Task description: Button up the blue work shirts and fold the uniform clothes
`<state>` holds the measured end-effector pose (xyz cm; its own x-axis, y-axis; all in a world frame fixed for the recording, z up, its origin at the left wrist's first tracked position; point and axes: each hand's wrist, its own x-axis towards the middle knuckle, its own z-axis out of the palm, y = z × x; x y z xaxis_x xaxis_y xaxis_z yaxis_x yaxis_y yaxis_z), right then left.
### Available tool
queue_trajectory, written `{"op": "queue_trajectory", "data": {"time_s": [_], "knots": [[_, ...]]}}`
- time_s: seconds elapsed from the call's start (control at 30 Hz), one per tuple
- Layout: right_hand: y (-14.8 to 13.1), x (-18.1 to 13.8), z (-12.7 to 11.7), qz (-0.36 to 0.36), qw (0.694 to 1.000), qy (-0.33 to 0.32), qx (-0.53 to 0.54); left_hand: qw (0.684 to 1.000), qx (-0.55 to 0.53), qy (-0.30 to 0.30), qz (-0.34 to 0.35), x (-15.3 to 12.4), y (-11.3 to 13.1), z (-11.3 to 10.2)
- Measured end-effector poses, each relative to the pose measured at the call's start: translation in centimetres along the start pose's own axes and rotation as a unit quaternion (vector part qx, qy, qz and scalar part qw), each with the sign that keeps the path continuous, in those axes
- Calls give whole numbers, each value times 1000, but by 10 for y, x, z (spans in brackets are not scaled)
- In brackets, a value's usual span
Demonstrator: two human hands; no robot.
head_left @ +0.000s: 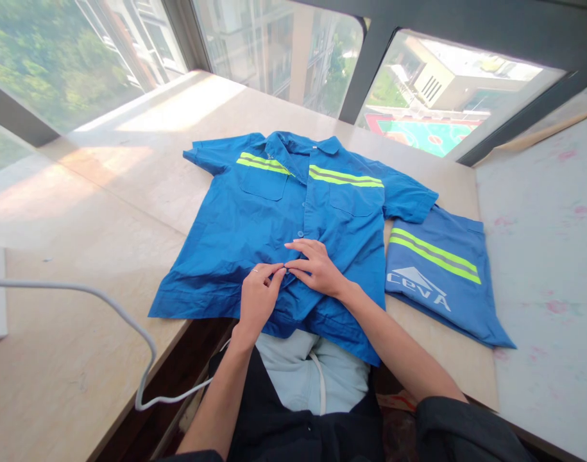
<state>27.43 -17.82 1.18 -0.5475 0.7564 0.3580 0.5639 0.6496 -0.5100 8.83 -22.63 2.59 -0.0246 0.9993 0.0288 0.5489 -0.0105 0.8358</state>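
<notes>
A blue short-sleeved work shirt [255,218] with yellow-green reflective stripes lies spread front-up on the wooden table [105,212]. Its lower hem hangs over the table's near edge. My left hand [257,298] and my right hand [315,266] meet at the shirt's button placket near the bottom. The fingertips of both hands are pinched together on the placket at one button. The buttons higher up the front look fastened.
A second blue garment [442,276], folded, with a white logo and reflective stripes, lies to the right of the shirt. A white cable [129,327] crosses the table at the left and drops over the edge. Windows [283,45] run behind the table.
</notes>
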Motion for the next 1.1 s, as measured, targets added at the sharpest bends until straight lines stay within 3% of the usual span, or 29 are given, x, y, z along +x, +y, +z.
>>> {"op": "queue_trajectory", "data": {"time_s": [0.37,0.53,0.87,0.97,1.1], "knots": [[-12,0,0,24,999,2,-21,988,133,-49,54,12,-5,-5],[-17,1,2,29,999,-5,-45,987,125,-71,78,8,-8,-8],[-19,5,4,19,998,4,-57,986,131,-94,-45,-6,7,-17],[-18,6,5,29,998,29,-54,979,161,-107,-66,-7,11,-20],[-15,4,3,17,999,-2,-30,975,184,-111,-64,-8,13,-20]]}}
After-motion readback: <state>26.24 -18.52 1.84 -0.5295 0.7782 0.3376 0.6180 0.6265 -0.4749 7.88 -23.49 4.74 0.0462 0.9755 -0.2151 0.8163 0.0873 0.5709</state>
